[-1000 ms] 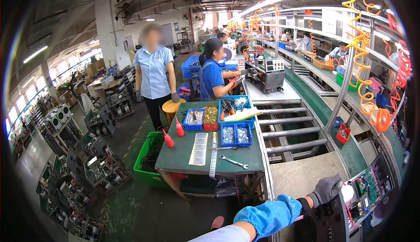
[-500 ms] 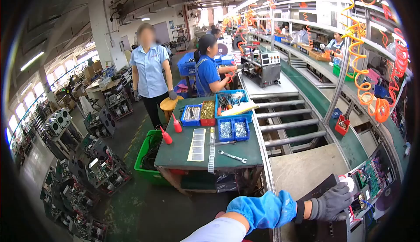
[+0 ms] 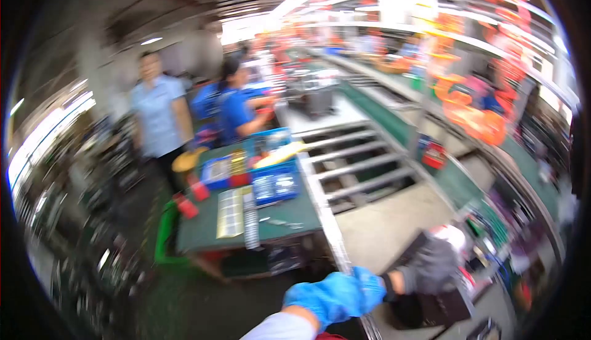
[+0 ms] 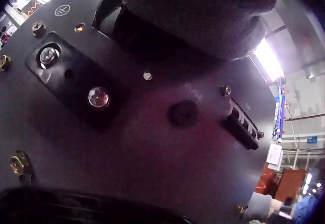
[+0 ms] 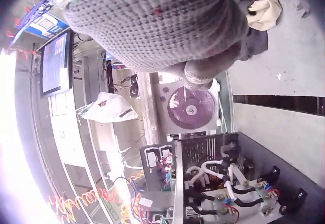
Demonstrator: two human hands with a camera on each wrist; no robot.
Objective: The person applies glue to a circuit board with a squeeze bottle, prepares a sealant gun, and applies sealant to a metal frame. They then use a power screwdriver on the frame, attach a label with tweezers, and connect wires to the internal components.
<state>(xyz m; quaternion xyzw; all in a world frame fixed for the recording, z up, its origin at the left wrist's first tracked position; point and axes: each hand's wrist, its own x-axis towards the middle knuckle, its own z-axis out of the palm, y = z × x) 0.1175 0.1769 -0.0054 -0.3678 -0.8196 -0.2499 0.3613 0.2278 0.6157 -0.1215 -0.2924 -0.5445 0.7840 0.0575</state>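
Note:
In the head view, my left hand [image 3: 431,267], in a grey glove, lies at the top of a unit's dark panel [image 3: 425,309], beside a white round part. Blur hides its fingers. The left wrist view has the gloved left hand [image 4: 203,13] against the dark panel [image 4: 147,158], which carries screws and a small terminal block [image 4: 241,125]. My right hand [image 5: 157,25] shows only in the right wrist view, gloved, its fingers bent and its palm side hidden. Below it is an open unit with thick wires [image 5: 223,178] and small circuit boards.
A green-topped table [image 3: 283,223] holds blue bins [image 3: 274,189], label sheets [image 3: 230,212], a wrench and red bottles. Beside it runs a roller conveyor [image 3: 363,161] with another unit [image 3: 314,97] farther along. Two people are near the table's far side. Orange coiled hoses [image 3: 455,94] hang at right.
The head view has swung, shifting the scene left and blurring it. My left hand went from the white part onto the panel's top beside it, and remains there.

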